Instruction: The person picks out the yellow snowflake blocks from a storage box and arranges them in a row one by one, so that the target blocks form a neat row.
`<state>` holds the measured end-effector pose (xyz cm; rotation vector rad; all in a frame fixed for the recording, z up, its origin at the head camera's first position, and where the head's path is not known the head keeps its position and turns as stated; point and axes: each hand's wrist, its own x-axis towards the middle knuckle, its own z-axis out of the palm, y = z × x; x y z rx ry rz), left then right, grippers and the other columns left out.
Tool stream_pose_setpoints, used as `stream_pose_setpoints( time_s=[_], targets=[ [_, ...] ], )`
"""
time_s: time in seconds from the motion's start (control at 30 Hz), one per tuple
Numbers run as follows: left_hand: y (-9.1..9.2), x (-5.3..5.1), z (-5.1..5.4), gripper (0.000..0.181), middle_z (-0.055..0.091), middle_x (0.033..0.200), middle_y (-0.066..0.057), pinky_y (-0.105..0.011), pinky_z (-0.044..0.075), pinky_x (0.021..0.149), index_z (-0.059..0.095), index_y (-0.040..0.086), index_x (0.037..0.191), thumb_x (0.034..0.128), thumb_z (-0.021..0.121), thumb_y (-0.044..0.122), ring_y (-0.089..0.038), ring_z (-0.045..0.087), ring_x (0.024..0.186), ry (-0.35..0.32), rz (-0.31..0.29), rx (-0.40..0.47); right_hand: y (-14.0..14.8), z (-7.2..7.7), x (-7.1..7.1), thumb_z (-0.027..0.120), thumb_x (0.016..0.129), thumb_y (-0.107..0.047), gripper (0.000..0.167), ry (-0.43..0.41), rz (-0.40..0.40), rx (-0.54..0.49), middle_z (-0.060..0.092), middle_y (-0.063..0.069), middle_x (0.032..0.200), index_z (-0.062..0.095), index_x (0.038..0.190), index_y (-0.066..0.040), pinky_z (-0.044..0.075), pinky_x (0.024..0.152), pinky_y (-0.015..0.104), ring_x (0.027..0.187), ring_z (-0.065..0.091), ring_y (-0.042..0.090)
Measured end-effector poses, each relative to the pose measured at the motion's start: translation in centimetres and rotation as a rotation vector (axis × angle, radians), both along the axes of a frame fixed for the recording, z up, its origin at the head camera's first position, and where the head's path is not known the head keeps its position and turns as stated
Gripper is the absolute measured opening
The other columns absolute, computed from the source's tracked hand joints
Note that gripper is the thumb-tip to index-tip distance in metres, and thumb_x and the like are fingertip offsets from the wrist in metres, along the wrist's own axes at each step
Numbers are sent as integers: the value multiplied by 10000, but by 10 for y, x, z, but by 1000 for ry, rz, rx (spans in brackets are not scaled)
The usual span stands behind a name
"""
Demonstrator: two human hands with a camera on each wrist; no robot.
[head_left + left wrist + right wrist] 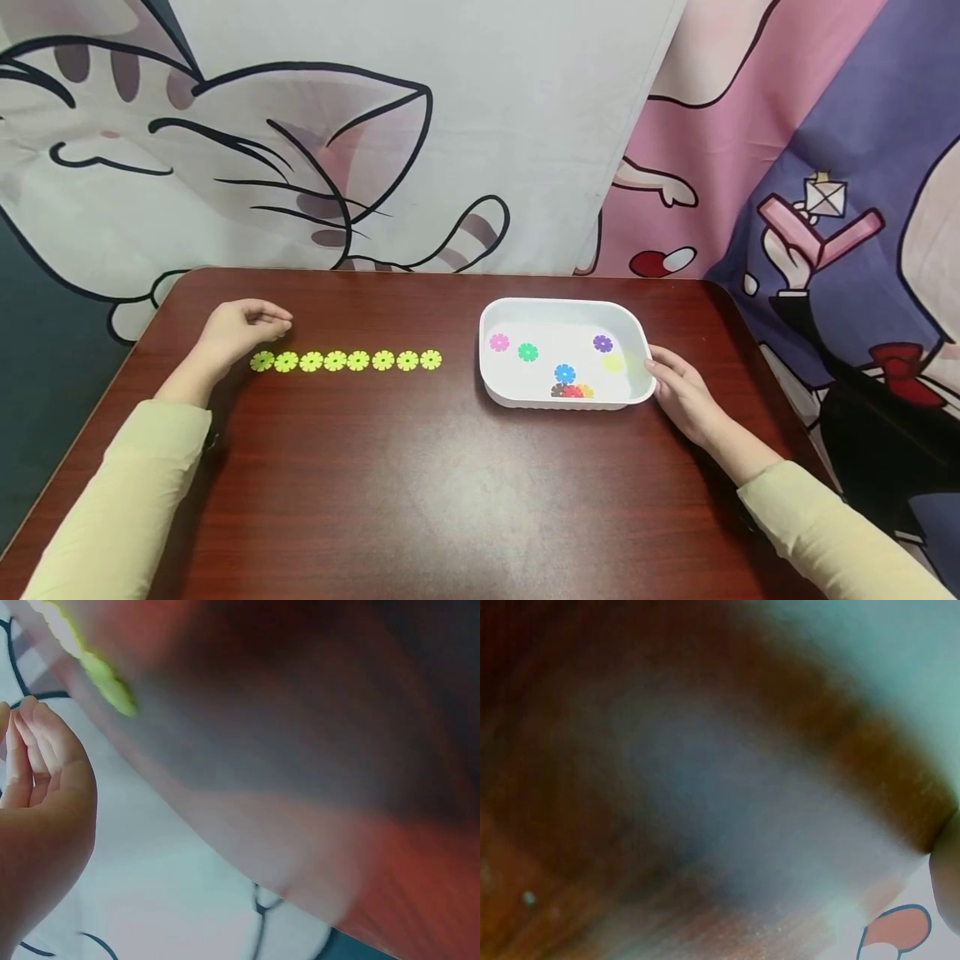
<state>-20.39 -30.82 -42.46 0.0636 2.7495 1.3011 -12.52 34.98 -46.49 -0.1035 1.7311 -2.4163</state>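
A row of several yellow-green flower-shaped discs (357,361) lies on the left half of the table. Just above the left end of that row is my left hand (238,329), its fingers loosely bent with nothing seen between them; the left wrist view shows the fingers (56,742) beside the blurred row. At the right, my right hand (682,390) grips the side of a white plastic tray (566,310), thumb at the rim. Inside it lie a pink disc (499,342), a green disc (528,352), a blue disc (565,373), a purple disc (602,343) and several others, some overlapping.
The brown wooden table (420,500) has rounded far corners. Behind its far edge hangs a white cloth (525,125) printed with a cat, and a pink and purple printed cloth (825,150) hangs at the right.
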Motion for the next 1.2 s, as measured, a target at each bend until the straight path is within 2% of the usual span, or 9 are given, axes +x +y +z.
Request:
stream_pose_setpoints(
  time_s=[0.23, 0.43, 0.73, 0.9, 1.0, 1.2],
  targets=[
    [37, -15, 12, 277, 772, 909, 40, -128, 527, 701, 749, -62, 1156, 977, 752, 149, 102, 628, 746, 9, -40, -16, 0, 1, 0, 416, 1102, 22, 325, -9, 1, 11, 730, -30, 1205, 673, 1239, -120, 551, 951, 170, 1089, 690, 52],
    [67, -28, 20, 244, 785, 978, -91, -123, 529, 711, 751, -64, 1144, 978, 743, 114, 79, 636, 740, 10, -76, 5, -1, 1, 1, 429, 1103, 10, 307, -11, 3, 20, 726, -34, 1208, 670, 1239, -121, 550, 953, 168, 1094, 686, 48],
    [117, -45, 31, 232, 778, 960, -85, -197, 590, 766, 749, -73, 1133, 975, 746, 97, -19, 690, 770, 9, -117, 110, 0, 0, 1, 415, 1103, 18, 314, 1, 3, 27, 725, -28, 1207, 662, 1247, -111, 545, 954, 168, 1094, 682, 50],
    [146, -54, 38, 225, 782, 965, -110, -165, 572, 749, 750, -76, 1134, 970, 744, 79, -2, 682, 759, 18, -162, 157, 1, -1, 1, 415, 1103, 18, 310, 5, 7, 23, 726, -22, 1208, 657, 1252, -105, 547, 951, 172, 1094, 684, 55],
    [164, -57, 42, 214, 779, 1004, -149, -144, 551, 740, 756, -66, 1136, 970, 742, 70, 9, 663, 761, 28, -190, 168, 1, -1, 1, 416, 1103, 18, 309, 9, 8, 24, 725, -21, 1211, 657, 1255, -102, 547, 953, 174, 1095, 684, 57],
    [201, -61, 50, 184, 767, 1053, -192, -172, 532, 771, 776, -33, 1115, 959, 751, 61, -101, 665, 835, 54, -256, 171, 0, 0, 1, 413, 1103, 19, 312, 18, 13, 20, 726, -24, 1213, 656, 1259, -99, 542, 959, 176, 1099, 681, 57]
  ],
)
